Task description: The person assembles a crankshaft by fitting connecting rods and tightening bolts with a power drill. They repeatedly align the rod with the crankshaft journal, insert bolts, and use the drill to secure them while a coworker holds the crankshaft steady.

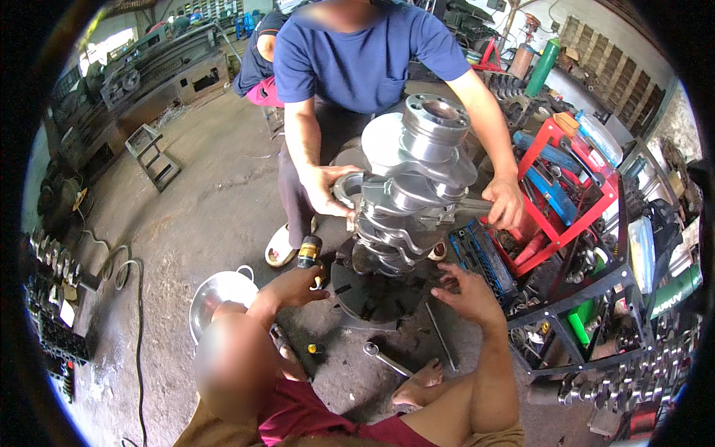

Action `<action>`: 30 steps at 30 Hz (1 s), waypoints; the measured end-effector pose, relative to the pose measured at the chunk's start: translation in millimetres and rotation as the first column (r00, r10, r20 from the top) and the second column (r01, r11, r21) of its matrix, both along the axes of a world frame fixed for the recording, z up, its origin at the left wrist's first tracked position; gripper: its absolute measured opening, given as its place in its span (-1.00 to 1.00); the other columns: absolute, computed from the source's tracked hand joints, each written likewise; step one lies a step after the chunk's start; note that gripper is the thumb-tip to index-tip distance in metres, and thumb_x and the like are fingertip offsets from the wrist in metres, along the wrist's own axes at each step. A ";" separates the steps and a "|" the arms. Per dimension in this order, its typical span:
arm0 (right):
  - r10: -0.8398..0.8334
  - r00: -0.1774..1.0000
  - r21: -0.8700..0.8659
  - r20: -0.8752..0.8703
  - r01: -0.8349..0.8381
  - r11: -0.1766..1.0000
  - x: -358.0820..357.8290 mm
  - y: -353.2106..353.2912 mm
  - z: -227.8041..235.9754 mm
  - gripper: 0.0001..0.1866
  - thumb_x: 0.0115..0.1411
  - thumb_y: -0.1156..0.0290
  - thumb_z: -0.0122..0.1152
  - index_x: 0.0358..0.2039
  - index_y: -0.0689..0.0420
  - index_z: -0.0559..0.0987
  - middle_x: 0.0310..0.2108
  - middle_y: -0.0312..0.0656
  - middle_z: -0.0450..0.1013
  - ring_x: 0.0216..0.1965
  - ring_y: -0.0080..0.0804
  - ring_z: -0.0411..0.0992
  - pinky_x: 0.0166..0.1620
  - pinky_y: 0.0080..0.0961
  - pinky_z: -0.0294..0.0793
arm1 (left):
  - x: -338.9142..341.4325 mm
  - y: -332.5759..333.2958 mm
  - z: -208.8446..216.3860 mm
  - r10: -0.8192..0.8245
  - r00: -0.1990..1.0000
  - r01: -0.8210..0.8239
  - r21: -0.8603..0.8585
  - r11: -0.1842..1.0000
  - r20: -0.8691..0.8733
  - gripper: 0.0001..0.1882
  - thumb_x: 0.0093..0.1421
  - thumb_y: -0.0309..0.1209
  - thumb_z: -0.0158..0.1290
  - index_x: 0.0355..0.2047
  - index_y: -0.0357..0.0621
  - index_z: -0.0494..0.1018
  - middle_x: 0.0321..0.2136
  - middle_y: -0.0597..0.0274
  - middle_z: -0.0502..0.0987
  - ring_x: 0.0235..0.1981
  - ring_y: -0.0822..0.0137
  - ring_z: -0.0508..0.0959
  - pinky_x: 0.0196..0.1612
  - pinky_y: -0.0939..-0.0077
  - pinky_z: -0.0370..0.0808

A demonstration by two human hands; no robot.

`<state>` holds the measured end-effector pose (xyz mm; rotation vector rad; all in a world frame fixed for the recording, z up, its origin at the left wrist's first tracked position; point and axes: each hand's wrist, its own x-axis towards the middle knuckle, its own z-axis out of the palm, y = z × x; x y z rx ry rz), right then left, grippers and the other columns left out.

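My left hand (292, 287) is closed around the handle of a yellow and black cordless drill (308, 252), left of an upright crankshaft (402, 197). The shiny crankshaft stands on a dark round slotted plate (365, 296). To its lower right, my right hand (471, 295) is open, fingers apart, near the plate's edge and holding nothing visible. Across from me, a person in a blue shirt has one hand (328, 192) on a ring-shaped connecting rod end (348, 189) at the crankshaft's left side. Their other hand (506, 200) is by a rod (473, 207) sticking out on the right.
A metal bowl (199, 298) sits left of my arm. On the floor lie a ratchet (387, 359), a thin bar (441, 335) and a small yellow piece (313, 348). A blue socket case (482, 261) and red tool rack (612, 195) stand right; a cable (140, 328) runs left.
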<state>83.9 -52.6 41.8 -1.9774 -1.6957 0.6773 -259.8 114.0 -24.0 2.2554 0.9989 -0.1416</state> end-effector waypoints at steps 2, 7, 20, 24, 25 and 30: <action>0.009 1.000 -0.020 0.018 -0.009 1.000 1.2 1.6 0.0 -0.37 0.09 0.11 0.34 0.11 0.14 0.41 -0.18 -0.02 0.55 -0.12 -0.11 0.52 -0.03 -0.28 0.48 | 0.8 2.1 0.5 0.008 1.000 -0.008 -0.002 1.000 -0.015 -0.43 0.18 -0.04 0.13 0.02 -0.21 0.34 -0.22 -0.13 0.57 -0.15 -0.08 0.56 -0.10 0.13 0.46; -0.004 1.000 -0.059 0.001 0.004 0.998 1.4 0.4 -0.8 -0.35 0.09 0.09 0.34 0.13 0.12 0.41 -0.16 -0.02 0.55 -0.10 -0.08 0.51 -0.01 -0.27 0.47 | 1.1 1.9 1.1 0.029 0.997 -0.031 -0.020 0.999 -0.064 -0.43 0.18 -0.04 0.13 0.02 -0.19 0.35 -0.17 -0.13 0.56 -0.13 -0.08 0.56 -0.09 0.13 0.46; 0.028 0.999 -0.076 -0.015 -0.029 0.997 -5.9 0.1 3.1 -0.35 0.07 0.16 0.38 0.14 0.11 0.41 -0.13 0.00 0.54 -0.13 -0.14 0.54 -0.04 -0.32 0.49 | -2.5 1.7 -4.1 0.003 0.999 -0.002 -0.020 1.000 0.046 -0.41 0.16 -0.06 0.15 0.04 -0.23 0.32 -0.17 -0.20 0.54 -0.12 -0.14 0.54 -0.08 0.15 0.46; 0.046 0.989 -0.115 0.138 -0.031 0.993 -3.6 1.0 -1.6 -0.33 0.08 0.10 0.36 0.16 0.10 0.39 -0.11 0.03 0.53 -0.09 -0.08 0.52 0.00 -0.29 0.48 | 0.8 3.6 0.0 -0.004 0.999 0.005 -0.015 1.000 0.049 -0.38 0.16 -0.07 0.16 0.07 -0.26 0.31 -0.15 -0.20 0.54 -0.10 -0.07 0.55 -0.05 0.20 0.46; 0.044 0.992 -0.102 0.116 -0.033 0.994 -3.1 0.7 -2.1 -0.33 0.09 0.09 0.34 0.15 0.11 0.39 -0.12 0.04 0.53 -0.08 -0.05 0.51 0.00 -0.27 0.47 | 2.2 3.6 1.4 -0.001 0.999 0.003 -0.030 1.000 0.039 -0.38 0.16 -0.08 0.17 0.06 -0.26 0.32 -0.14 -0.20 0.55 -0.10 -0.07 0.55 -0.05 0.20 0.46; 0.091 0.992 -0.102 0.085 -0.082 0.991 -3.3 4.8 -3.6 -0.32 0.09 0.06 0.34 0.16 0.09 0.38 -0.13 0.03 0.54 -0.07 -0.07 0.51 -0.01 -0.29 0.48 | -0.5 3.6 3.4 -0.017 0.999 0.017 -0.001 1.000 -0.036 -0.39 0.15 -0.08 0.18 0.05 -0.26 0.35 -0.13 -0.18 0.54 -0.08 -0.05 0.55 -0.04 0.21 0.46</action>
